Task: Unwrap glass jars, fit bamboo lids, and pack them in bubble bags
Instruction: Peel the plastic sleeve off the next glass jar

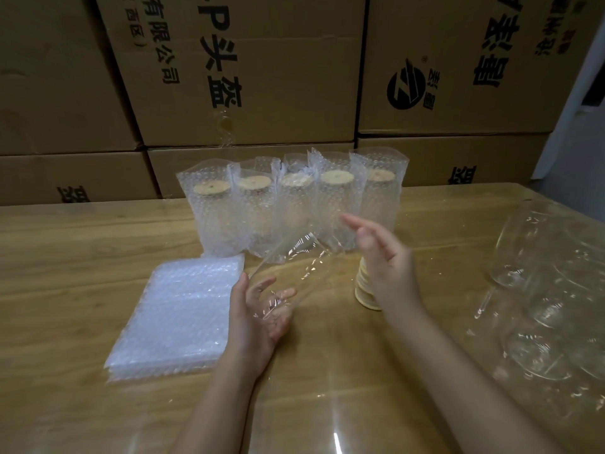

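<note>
On my feed the left hand (pixel 258 319) sits palm-up over the middle of the wooden table (pixel 82 244), its fingers curled round the lower end of a clear, tall glass jar (pixel 294 263). The jar is tilted, with its open mouth raised and pointing away toward the table's far edge. I cannot tell whether any film is on it; I only see glints on the glass.

The right hand (pixel 383 257) is just beside the jar's mouth with its fingers straight and spread, and it holds nothing. I cannot tell from here whether it touches the rim. Below it, partly hidden by the wrist, a short stack of round pale bamboo lids (pixel 365 290) stands on the table.

Along the far edge, near its middle, stands a row of five jars in clear bubble bags (pixel 294 204), upright and touching one another, each with a bamboo lid showing through the bag's top. Toward the left edge lies a flat pile of empty white-clear bubble bags (pixel 183 312). At the right edge there is a clear plastic pack of more glass jars (pixel 550 290) lying on their sides. Behind the table, brown cardboard cartons (pixel 262 77) with black print are stacked into a wall.
</note>
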`<move>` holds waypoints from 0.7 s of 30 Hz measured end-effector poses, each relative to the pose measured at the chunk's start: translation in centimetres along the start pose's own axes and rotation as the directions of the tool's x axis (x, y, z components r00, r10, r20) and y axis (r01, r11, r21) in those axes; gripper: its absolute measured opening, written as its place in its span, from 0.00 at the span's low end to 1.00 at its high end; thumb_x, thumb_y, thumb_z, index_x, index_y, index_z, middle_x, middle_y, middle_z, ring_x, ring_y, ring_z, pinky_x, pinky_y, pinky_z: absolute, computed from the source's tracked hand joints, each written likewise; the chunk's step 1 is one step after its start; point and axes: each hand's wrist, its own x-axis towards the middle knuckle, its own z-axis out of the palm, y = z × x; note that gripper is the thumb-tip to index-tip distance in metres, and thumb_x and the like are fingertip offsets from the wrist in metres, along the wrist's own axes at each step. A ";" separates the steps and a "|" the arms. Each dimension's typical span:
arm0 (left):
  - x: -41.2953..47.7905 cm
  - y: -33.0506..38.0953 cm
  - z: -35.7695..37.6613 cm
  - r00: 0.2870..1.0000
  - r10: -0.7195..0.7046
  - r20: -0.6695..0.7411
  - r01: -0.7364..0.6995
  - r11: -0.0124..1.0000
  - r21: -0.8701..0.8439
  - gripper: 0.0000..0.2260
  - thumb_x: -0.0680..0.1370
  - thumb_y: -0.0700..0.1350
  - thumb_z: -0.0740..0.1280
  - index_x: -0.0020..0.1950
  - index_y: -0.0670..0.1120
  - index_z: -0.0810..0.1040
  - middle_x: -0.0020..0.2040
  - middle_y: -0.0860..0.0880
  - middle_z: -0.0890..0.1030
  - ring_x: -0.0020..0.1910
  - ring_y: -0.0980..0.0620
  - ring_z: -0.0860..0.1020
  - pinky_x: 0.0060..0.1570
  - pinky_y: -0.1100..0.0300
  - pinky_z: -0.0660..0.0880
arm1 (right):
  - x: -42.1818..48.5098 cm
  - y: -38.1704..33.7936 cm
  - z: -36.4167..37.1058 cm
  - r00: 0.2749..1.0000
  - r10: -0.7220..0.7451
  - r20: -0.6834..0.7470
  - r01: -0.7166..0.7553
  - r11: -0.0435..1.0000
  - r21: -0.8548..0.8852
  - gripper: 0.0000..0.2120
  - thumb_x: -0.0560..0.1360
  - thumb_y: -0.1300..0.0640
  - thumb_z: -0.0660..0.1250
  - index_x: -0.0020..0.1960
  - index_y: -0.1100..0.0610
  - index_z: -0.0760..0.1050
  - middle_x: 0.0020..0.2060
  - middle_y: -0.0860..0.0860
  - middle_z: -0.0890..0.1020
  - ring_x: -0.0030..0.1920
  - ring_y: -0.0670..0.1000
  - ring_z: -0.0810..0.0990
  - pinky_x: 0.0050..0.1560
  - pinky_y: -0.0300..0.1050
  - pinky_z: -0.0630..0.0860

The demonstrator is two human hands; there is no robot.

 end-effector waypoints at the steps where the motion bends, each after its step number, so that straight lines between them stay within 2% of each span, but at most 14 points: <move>1: 0.0 0.0 0.0 1.000 0.007 -0.008 -0.007 1.000 -0.002 0.30 0.65 0.67 0.63 0.57 0.46 0.75 0.45 0.42 0.82 0.29 0.50 0.77 0.25 0.65 0.71 | -0.7 0.7 0.8 0.999 0.012 0.042 -0.010 1.000 -0.027 0.17 0.76 0.45 0.60 0.60 0.51 0.78 0.51 0.38 0.82 0.53 0.34 0.78 0.51 0.27 0.71; 3: 0.2 -0.1 0.0 1.000 0.025 -0.016 -0.025 1.000 -0.004 0.27 0.68 0.66 0.62 0.56 0.46 0.75 0.42 0.43 0.83 0.30 0.51 0.78 0.25 0.66 0.72 | -1.9 2.3 2.0 0.998 -0.009 0.069 0.016 0.996 -0.091 0.16 0.78 0.48 0.60 0.63 0.51 0.74 0.59 0.42 0.79 0.61 0.37 0.75 0.61 0.34 0.70; 5: 0.4 -0.2 -0.1 0.999 0.043 -0.005 -0.043 0.999 0.009 0.24 0.73 0.65 0.60 0.55 0.46 0.75 0.40 0.44 0.84 0.29 0.51 0.79 0.26 0.66 0.73 | -2.5 3.2 2.8 0.997 -0.064 0.033 0.068 0.988 -0.140 0.15 0.79 0.55 0.59 0.65 0.53 0.71 0.64 0.47 0.76 0.67 0.43 0.71 0.67 0.41 0.66; 7: 0.5 -0.2 0.1 0.997 0.070 -0.011 -0.070 0.997 0.012 0.25 0.71 0.65 0.61 0.56 0.47 0.74 0.39 0.46 0.82 0.29 0.50 0.77 0.28 0.65 0.74 | -2.4 3.4 3.4 0.997 -0.071 -0.009 0.069 0.984 -0.162 0.16 0.79 0.57 0.58 0.65 0.57 0.71 0.64 0.50 0.76 0.67 0.44 0.71 0.68 0.41 0.66; 9: 0.6 -0.2 0.3 0.992 0.119 -0.041 -0.118 0.993 0.015 0.27 0.68 0.65 0.62 0.57 0.46 0.72 0.42 0.45 0.81 0.29 0.49 0.76 0.31 0.61 0.74 | -2.0 3.2 3.9 0.997 -0.064 -0.037 0.056 0.977 -0.205 0.17 0.77 0.58 0.60 0.64 0.60 0.71 0.62 0.52 0.76 0.65 0.45 0.72 0.67 0.38 0.65; 12: 0.8 -0.4 0.4 0.977 0.203 -0.058 -0.199 0.977 0.072 0.29 0.70 0.66 0.63 0.61 0.46 0.73 0.44 0.46 0.82 0.30 0.49 0.76 0.37 0.57 0.70 | -1.9 3.0 4.1 0.997 -0.058 -0.051 0.044 0.968 -0.245 0.17 0.77 0.62 0.63 0.66 0.62 0.71 0.62 0.53 0.76 0.64 0.46 0.71 0.66 0.34 0.64; 15: 0.8 -1.1 0.2 0.953 0.297 -0.054 -0.280 0.936 0.212 0.23 0.75 0.63 0.62 0.63 0.50 0.72 0.51 0.47 0.80 0.31 0.49 0.76 0.31 0.60 0.70 | -2.0 3.0 3.6 0.998 -0.057 -0.039 0.045 0.968 -0.248 0.20 0.77 0.67 0.62 0.68 0.61 0.70 0.65 0.52 0.75 0.66 0.45 0.70 0.67 0.34 0.63; 17: 0.8 -1.5 -0.1 0.923 0.383 -0.044 -0.347 0.875 0.339 0.16 0.78 0.57 0.61 0.63 0.53 0.70 0.52 0.55 0.80 0.32 0.51 0.78 0.28 0.62 0.71 | -1.9 2.9 3.2 0.998 -0.059 -0.036 0.048 0.968 -0.247 0.21 0.77 0.68 0.61 0.70 0.61 0.69 0.66 0.51 0.74 0.67 0.44 0.70 0.67 0.33 0.62; 19: 0.7 -1.6 0.0 0.904 0.428 -0.021 -0.383 0.830 0.406 0.19 0.76 0.59 0.63 0.64 0.55 0.69 0.50 0.59 0.80 0.30 0.54 0.77 0.26 0.62 0.70 | -1.8 2.7 3.0 0.998 -0.062 -0.020 0.055 0.966 -0.251 0.21 0.78 0.68 0.60 0.70 0.60 0.68 0.67 0.51 0.73 0.68 0.44 0.69 0.68 0.34 0.63; 21: 0.4 -1.5 0.3 0.906 0.423 -0.024 -0.380 0.836 0.396 0.23 0.69 0.66 0.63 0.60 0.58 0.70 0.51 0.53 0.81 0.27 0.53 0.74 0.25 0.62 0.67 | -1.5 2.5 2.7 0.997 -0.080 0.003 0.078 0.962 -0.262 0.21 0.78 0.67 0.60 0.71 0.60 0.67 0.68 0.50 0.72 0.69 0.42 0.68 0.69 0.36 0.63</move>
